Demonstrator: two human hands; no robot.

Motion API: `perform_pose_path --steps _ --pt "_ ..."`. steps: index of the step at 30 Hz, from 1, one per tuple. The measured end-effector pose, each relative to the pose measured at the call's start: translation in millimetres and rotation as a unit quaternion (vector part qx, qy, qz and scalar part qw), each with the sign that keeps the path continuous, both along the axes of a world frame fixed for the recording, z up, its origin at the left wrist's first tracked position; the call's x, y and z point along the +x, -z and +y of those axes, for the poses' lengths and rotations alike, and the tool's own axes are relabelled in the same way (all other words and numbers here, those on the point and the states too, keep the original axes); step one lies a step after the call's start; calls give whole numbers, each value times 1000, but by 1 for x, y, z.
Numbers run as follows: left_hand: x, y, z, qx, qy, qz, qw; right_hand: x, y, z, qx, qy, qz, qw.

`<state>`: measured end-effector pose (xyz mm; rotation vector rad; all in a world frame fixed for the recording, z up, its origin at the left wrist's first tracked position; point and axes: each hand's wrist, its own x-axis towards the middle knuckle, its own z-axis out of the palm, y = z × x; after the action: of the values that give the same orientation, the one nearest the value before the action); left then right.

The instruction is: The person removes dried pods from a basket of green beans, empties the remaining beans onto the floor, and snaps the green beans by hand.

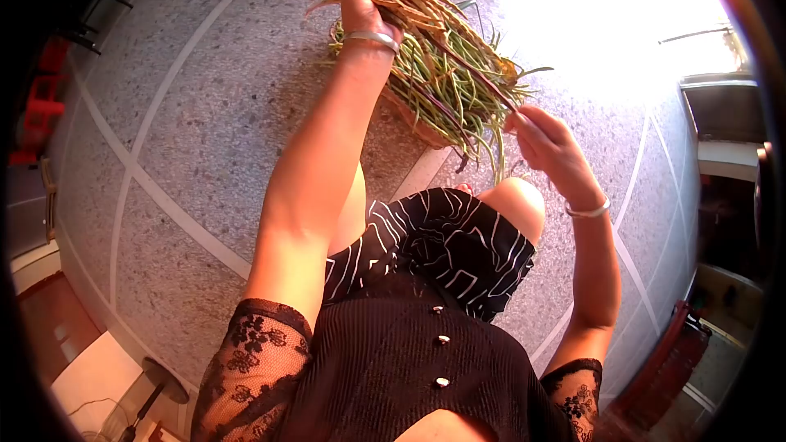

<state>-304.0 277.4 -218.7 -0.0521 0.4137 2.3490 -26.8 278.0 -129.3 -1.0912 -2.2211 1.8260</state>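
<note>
My left hand [366, 12] is closed round a thick bunch of long, thin tan bean pods [422, 2], held above a basket. Between the closed fingertips of my right hand [555, 151] is the end of one dark purple-brown bean pod [475, 72]. That pod stretches up and left towards the bunch; whether its far end is in my left hand is hidden. Below both lies a heap of long green beans [446, 94] in a brown basket [419, 124], with some beans hanging over its near side.
The basket rests on a speckled stone floor [205, 106] with pale dividing strips. Red plastic furniture [41, 110] stands at the far left. At lower left is a fan-like stand [164, 381], and a dark red wooden piece [663, 368] is at lower right. Strong light washes out the upper right.
</note>
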Motion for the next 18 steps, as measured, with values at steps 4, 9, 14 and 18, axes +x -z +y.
perform_pose_path --steps 4,9,14,18 --pt "-14 3 -8 -22 -2 -39 999 66 -16 2 -48 77 -4 996" --pt "-28 5 -18 -64 -4 -28 998 162 -4 10 14 221 36 975" --pt "-61 2 -39 -125 7 50 991 248 83 8 79 328 -17 941" --pt "-94 9 -81 -258 68 146 953 308 192 5 92 371 -56 923"
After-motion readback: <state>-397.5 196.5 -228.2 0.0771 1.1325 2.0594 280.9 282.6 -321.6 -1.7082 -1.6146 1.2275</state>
